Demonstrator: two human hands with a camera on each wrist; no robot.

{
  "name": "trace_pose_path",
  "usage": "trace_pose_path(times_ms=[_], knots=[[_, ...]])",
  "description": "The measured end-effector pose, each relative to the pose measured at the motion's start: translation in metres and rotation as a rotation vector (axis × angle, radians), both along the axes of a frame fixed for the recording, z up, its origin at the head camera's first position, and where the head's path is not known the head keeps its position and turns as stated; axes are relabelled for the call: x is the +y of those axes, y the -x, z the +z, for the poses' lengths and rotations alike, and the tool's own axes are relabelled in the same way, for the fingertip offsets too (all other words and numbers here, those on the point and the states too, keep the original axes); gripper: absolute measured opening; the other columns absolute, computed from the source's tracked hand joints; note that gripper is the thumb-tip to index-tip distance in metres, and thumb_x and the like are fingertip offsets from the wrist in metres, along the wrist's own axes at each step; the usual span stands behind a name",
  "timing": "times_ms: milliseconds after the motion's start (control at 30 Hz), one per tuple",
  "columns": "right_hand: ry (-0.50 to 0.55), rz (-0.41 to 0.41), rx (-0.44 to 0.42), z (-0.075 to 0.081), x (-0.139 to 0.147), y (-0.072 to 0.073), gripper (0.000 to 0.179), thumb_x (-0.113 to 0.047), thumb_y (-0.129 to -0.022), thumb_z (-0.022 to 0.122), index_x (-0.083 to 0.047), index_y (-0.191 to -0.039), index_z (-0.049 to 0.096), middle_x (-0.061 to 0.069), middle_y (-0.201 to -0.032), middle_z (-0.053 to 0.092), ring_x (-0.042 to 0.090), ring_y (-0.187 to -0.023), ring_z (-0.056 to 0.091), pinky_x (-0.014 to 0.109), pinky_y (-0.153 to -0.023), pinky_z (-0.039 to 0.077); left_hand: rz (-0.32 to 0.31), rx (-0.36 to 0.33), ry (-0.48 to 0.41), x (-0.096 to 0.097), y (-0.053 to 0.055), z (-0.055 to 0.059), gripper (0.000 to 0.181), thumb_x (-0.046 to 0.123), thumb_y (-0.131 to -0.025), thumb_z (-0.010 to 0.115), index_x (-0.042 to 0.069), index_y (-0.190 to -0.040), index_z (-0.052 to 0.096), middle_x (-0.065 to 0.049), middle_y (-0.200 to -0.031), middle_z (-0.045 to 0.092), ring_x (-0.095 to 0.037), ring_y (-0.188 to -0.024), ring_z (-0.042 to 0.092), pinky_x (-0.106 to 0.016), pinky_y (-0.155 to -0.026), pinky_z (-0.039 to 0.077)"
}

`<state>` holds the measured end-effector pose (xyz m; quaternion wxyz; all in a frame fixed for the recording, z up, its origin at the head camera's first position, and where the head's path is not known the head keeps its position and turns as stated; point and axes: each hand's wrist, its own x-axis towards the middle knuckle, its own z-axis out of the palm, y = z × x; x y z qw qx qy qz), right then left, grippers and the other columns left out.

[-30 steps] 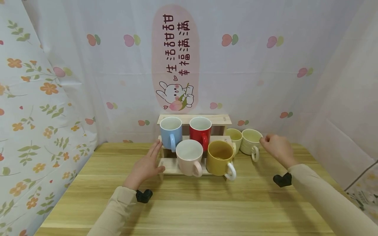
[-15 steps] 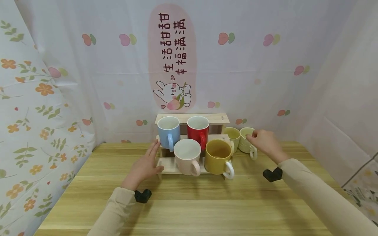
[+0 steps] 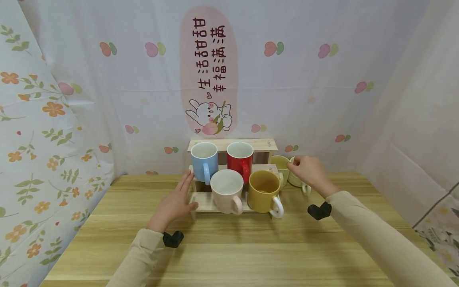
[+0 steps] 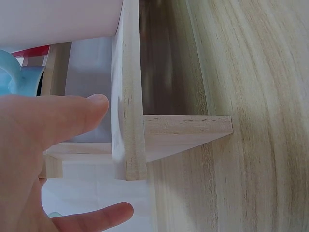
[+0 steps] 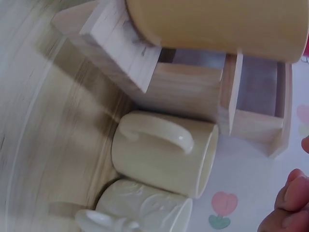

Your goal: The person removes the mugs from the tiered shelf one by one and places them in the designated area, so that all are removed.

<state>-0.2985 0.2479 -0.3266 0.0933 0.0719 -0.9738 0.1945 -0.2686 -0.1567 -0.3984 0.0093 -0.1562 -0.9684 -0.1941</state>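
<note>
My left hand [image 3: 173, 205] is at the left end of a stepped wooden rack [image 3: 233, 144], fingers straight along its side; in the left wrist view its thumb [image 4: 72, 118] lies beside a shelf board. A light blue mug [image 3: 206, 169] and a red mug [image 3: 234, 164] stand on the middle step. Below them are a pale pink mug [image 3: 224, 199] and a mustard mug [image 3: 258, 199] with a white handle. My right hand [image 3: 310, 173] hovers, fingers loosely bent and holding nothing, over a pale yellow mug [image 5: 159, 154] and a cream embossed mug [image 5: 145, 205], which it partly hides.
The two pale mugs stand side by side on the wooden table [image 3: 229, 259], against the rack's right end. Behind the rack hangs a printed white curtain [image 3: 305, 111]; a floral cloth [image 3: 46, 159] hangs at the left. Each wrist carries a black mount [image 3: 319, 210].
My right hand has moved left from beside the cream mug's rim to over the two pale mugs. My left hand stays at the rack, and the mugs have not moved.
</note>
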Motion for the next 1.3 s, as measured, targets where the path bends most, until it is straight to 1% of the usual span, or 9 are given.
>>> trace_pose_path(times_ms=[67,167,300,467,700,1033,1133,1300], knots=[[0.004,0.001,0.018,0.001,-0.004,-0.001,0.040,-0.030,-0.094,0.049,-0.014,-0.058,0.041,-0.003,-0.051,0.033,0.014,-0.049,0.030,0.028,-0.050,0.026,-0.001,0.000,-0.001,0.000,-0.001,0.000,0.096,0.028,-0.085,0.071,0.009,-0.154,0.008,-0.010,-0.162,0.003,-0.026,-0.079,0.062,-0.034,-0.060,0.050],[0.017,0.007,0.042,0.002,-0.008,-0.001,0.042,-0.030,-0.094,0.049,-0.015,-0.057,0.038,-0.003,-0.050,0.030,0.013,-0.048,0.028,0.028,-0.050,0.024,-0.001,0.000,-0.003,0.000,-0.001,0.001,0.096,0.028,-0.085,0.071,0.009,-0.154,0.007,-0.009,-0.162,0.003,-0.026,-0.081,0.063,-0.035,-0.061,0.050],[0.021,0.005,0.048,0.005,-0.014,0.000,0.044,-0.033,-0.095,0.049,-0.016,-0.056,0.036,-0.004,-0.049,0.028,0.012,-0.047,0.025,0.027,-0.049,0.023,-0.003,0.007,0.000,0.000,0.000,0.001,0.096,0.028,-0.085,0.071,0.009,-0.154,0.007,-0.009,-0.162,0.004,-0.027,-0.082,0.064,-0.036,-0.062,0.051],[0.016,0.013,0.052,0.009,-0.023,0.000,0.045,-0.033,-0.095,0.048,-0.017,-0.055,0.034,-0.005,-0.049,0.026,0.011,-0.048,0.023,0.026,-0.048,0.020,-0.007,0.003,0.008,0.000,-0.001,0.001,0.095,0.029,-0.085,0.070,0.008,-0.154,0.008,-0.010,-0.161,0.003,-0.026,-0.080,0.063,-0.036,-0.062,0.052],[0.017,0.038,0.107,0.011,-0.034,-0.004,0.045,-0.030,-0.094,0.047,-0.017,-0.054,0.032,-0.005,-0.048,0.026,0.011,-0.047,0.021,0.024,-0.047,0.018,-0.004,-0.007,0.004,0.001,-0.001,0.001,0.096,0.030,-0.085,0.071,0.009,-0.154,0.007,-0.010,-0.162,0.002,-0.028,-0.086,0.064,-0.041,-0.069,0.054],[0.032,0.085,0.145,0.013,-0.046,-0.008,0.041,-0.024,-0.089,0.049,-0.016,-0.053,0.034,-0.005,-0.049,0.028,0.011,-0.048,0.026,0.025,-0.048,0.021,-0.006,-0.012,0.009,0.001,0.000,0.001,0.096,0.030,-0.086,0.070,0.009,-0.154,0.007,-0.008,-0.162,0.001,-0.024,-0.078,0.062,-0.033,-0.060,0.050],[0.034,0.096,0.159,0.014,-0.052,-0.010,0.040,-0.024,-0.090,0.050,-0.015,-0.053,0.037,-0.005,-0.049,0.031,0.011,-0.048,0.030,0.025,-0.048,0.022,-0.002,-0.015,0.009,0.001,0.000,0.002,0.096,0.030,-0.086,0.070,0.009,-0.154,0.007,-0.008,-0.162,0.001,-0.025,-0.080,0.063,-0.031,-0.058,0.049],[0.026,0.094,0.199,0.014,-0.062,-0.012,0.042,-0.026,-0.091,0.053,-0.014,-0.053,0.039,-0.005,-0.049,0.033,0.012,-0.049,0.033,0.025,-0.046,0.022,0.000,-0.020,0.013,0.001,0.000,0.002,0.096,0.031,-0.086,0.070,0.009,-0.154,0.006,-0.008,-0.162,0.000,-0.026,-0.083,0.063,-0.032,-0.059,0.050]])
